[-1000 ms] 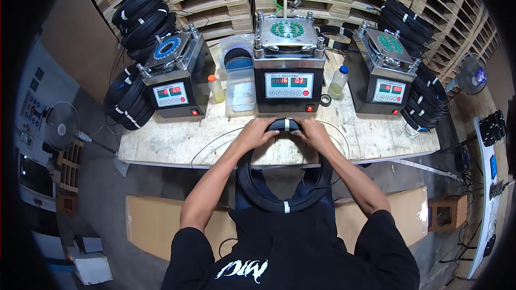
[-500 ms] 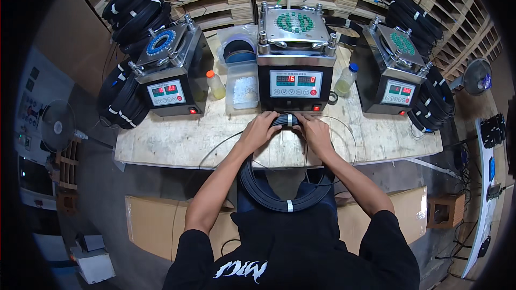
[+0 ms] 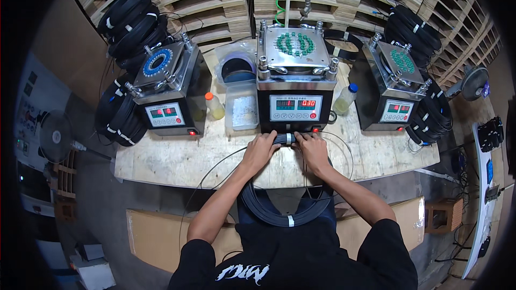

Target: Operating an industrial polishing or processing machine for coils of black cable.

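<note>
A large coil of thin black cable [image 3: 263, 210] hangs over the table's front edge, its far side on the tabletop and its near side over my lap. White ties wrap it at the top and bottom. My left hand [image 3: 260, 153] is closed on the far side of the coil, left of the upper white tie [image 3: 288, 138]. On the other side of that tie, my right hand [image 3: 313, 153] grips the same bundle. Loose cable ends curve out to both sides. Just beyond my hands stands a black machine [image 3: 295, 108] with a lit display and a metal top plate holding green pieces.
Similar machines stand at left [image 3: 165, 113] and right [image 3: 396, 110]. A clear tub of white bits [image 3: 243, 108], an orange-capped bottle [image 3: 214, 107] and a blue-capped bottle [image 3: 345, 100] sit between them. More black coils [image 3: 129, 24] are stacked at both sides. Cardboard [image 3: 156, 236] lies below the table.
The whole view has tilted, so the table and machines appear lower in the picture. The machines' display readings have changed. Both hands keep their hold on the coil.
</note>
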Demonstrator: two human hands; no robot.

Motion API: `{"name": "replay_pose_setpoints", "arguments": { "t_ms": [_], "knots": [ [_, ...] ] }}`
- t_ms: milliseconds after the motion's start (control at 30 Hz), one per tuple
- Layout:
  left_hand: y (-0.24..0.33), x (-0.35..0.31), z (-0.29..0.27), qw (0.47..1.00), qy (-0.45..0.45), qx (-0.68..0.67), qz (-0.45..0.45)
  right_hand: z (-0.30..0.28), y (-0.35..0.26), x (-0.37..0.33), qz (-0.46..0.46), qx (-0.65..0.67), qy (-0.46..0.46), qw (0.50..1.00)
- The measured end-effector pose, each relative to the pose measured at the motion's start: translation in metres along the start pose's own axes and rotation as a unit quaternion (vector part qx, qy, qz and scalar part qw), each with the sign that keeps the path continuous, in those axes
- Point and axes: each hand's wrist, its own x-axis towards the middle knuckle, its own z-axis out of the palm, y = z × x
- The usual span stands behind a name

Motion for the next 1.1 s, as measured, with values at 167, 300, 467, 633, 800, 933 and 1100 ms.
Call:
{"name": "replay_pose_setpoints", "arguments": {
  "t_ms": [167, 300, 467, 633, 800, 933, 1100],
  "knots": [
    [-0.004, 0.003, -0.003, 0.996, 0.074, 0.055, 0.021, -0.013, -0.002, 0.01, 0.009, 0.012, -0.002, 1.0],
    [0.002, 0.004, -0.008, 0.994, 0.054, 0.087, 0.031, -0.027, -0.005, 0.008, 0.0, 0.039, -0.005, 0.999],
    [0.017, 0.013, -0.071, 0.993, 0.087, -0.06, -0.048, -0.094, -0.004, 0.019, -0.017, 0.129, 0.044, 0.99],
    [0.011, 0.085, -0.166, 0.955, 0.241, -0.17, -0.012, -0.2, 0.027, 0.11, 0.06, 0.343, 0.28, 0.895],
    [0.026, 0.18, -0.173, 0.963, 0.053, -0.252, -0.076, -0.143, 0.143, 0.241, 0.167, 0.349, 0.072, 0.919],
    [0.023, 0.183, -0.168, 0.965, 0.04, -0.249, -0.077, -0.112, 0.137, 0.268, 0.185, 0.477, 0.018, 0.859],
    [0.057, 0.171, -0.188, 0.977, -0.006, -0.207, -0.056, -0.133, 0.143, 0.264, 0.159, 0.652, 0.056, 0.74]
  ]
}}
